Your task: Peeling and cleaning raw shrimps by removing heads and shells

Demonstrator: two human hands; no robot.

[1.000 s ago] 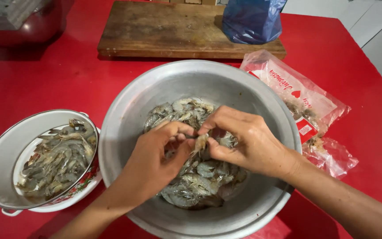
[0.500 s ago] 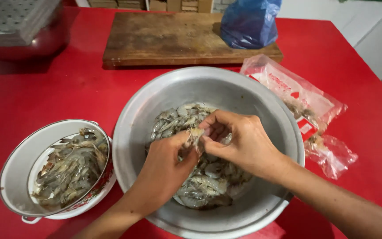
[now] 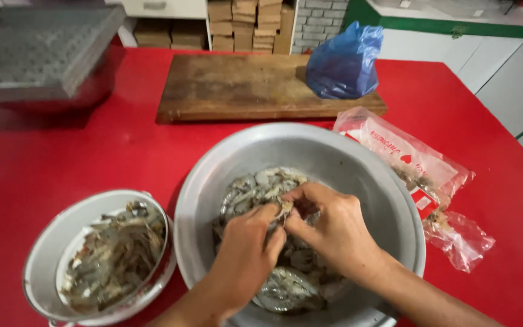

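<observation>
One small shrimp [image 3: 284, 209] is pinched between the fingertips of both hands, right over the middle of the big metal bowl [image 3: 358, 158]. The left hand [image 3: 244, 257] is closed on one side of it and the right hand [image 3: 328, 227] is closed on the other side, so the two hands are touching. The shrimp is held low over the bowl, probably so that drips and bits fall back inside.

Under the hands, a pile of raw shrimp [image 3: 286, 284] is seen at the bottom of the bowl. They are grey, wet and shiny, with curved bodies. The bowl is round, deep and dull silver, with smooth walls.

Just beside it on the left, a smaller white bowl [image 3: 46, 242] is set, close enough to be reached easily. More grey shrimp [image 3: 113, 257], with thin legs and feelers, are heaped in it.

To the right, a crinkly clear plastic bag [image 3: 419, 166] with red print is laid flat. Everything is carried by a smooth, shiny red bench [image 3: 80, 157]. Farther back, a flat brown wooden board [image 3: 237, 88] is seen, with a soft blue plastic bag [image 3: 343, 63] resting on its right end. A grey metal tray [image 3: 37, 51] with tiny holes is at the back left.
</observation>
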